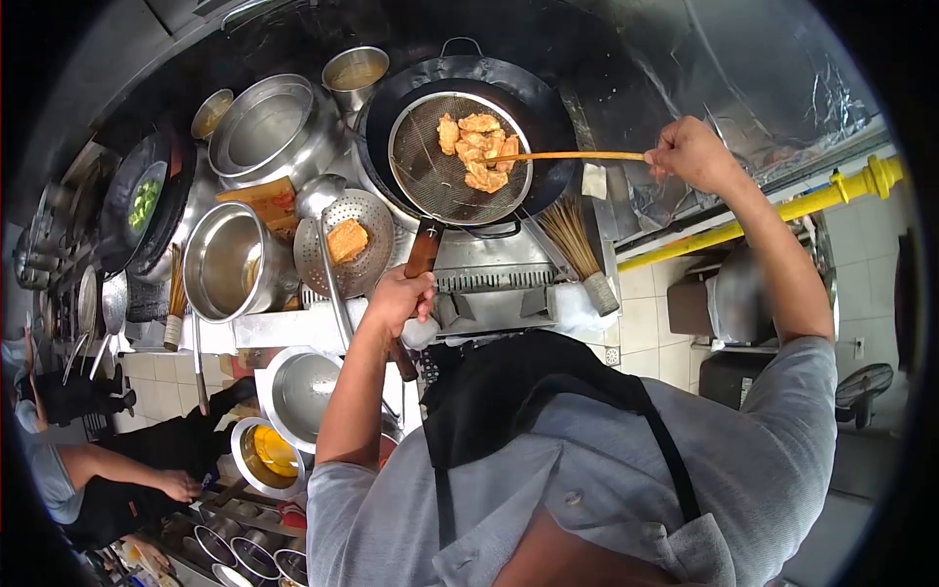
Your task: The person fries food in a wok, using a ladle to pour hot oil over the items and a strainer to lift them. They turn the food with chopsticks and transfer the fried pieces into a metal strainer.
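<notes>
My left hand is closed around the wooden handle of a round wire-mesh strainer. The strainer lies level over a large black wok. Several golden-brown fried pieces, possibly chicken, are bunched on the right half of the mesh. Off to the right, my right hand pinches the end of long wooden chopsticks, whose tips reach in among the fried pieces. Left of the strainer, a perforated metal skimmer carries another golden piece.
Steel pots and a ladle crowd the left. A bamboo brush stands right of the wok. Another wok holds green vegetables. A yellow pipe runs along the right. At lower left, a co-worker's hand shows.
</notes>
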Demonstrator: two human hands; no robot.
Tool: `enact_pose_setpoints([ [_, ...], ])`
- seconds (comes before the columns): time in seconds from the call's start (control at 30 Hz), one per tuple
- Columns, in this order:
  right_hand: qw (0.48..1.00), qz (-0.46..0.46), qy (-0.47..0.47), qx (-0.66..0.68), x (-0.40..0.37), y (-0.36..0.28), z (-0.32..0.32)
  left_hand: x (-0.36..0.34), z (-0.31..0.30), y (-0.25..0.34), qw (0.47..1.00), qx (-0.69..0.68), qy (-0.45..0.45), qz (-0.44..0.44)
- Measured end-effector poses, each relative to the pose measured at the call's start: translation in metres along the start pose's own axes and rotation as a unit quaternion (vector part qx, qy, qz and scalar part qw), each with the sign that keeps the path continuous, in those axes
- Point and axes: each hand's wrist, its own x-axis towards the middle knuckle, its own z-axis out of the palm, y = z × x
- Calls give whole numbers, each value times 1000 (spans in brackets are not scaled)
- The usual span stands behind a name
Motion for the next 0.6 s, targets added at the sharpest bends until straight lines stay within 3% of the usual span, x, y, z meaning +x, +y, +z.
enact_pose_setpoints([
  [0.17,999,-5,25,-32,-19,-47,-16,-2,4,2,1000,22,17,-1],
  [0.23,986,-31,61,-149,-26,-64,-20,-1,2,1,1000,20,15,1],
  [0.47,983,-49,40,-172,-18,-85,-17,-1,2,-3,999,28,19,14],
  [0.6,977,-66,72,-189,-15,-96,-21,-4,3,-1,1000,18,21,6],
])
